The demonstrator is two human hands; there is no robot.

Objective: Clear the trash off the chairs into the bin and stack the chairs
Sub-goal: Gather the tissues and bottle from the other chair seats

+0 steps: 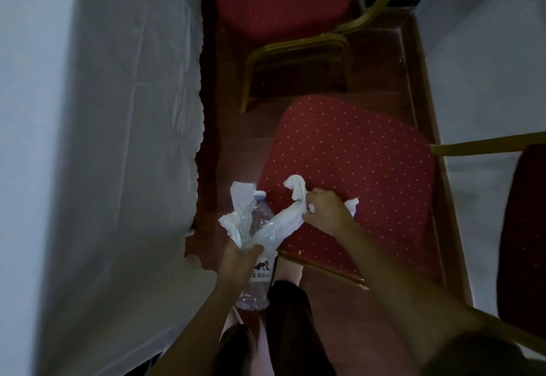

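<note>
My left hand (240, 260) grips a clear plastic water bottle (258, 222) with a blue cap, bundled with crumpled white tissues (236, 216). My right hand (326, 213) is closed on more white tissue (297, 189) just above the front left corner of a red dotted chair seat (354, 165). A strip of tissue runs between both hands. A second red chair (277, 0) with a gold frame stands further ahead. No bin is in view.
A table draped in white cloth (103, 139) fills the left side. A white wall (487, 85) with a wooden skirting runs along the right. Part of a dark red chair (523, 227) stands at the right edge. My legs are below on the reddish wooden floor.
</note>
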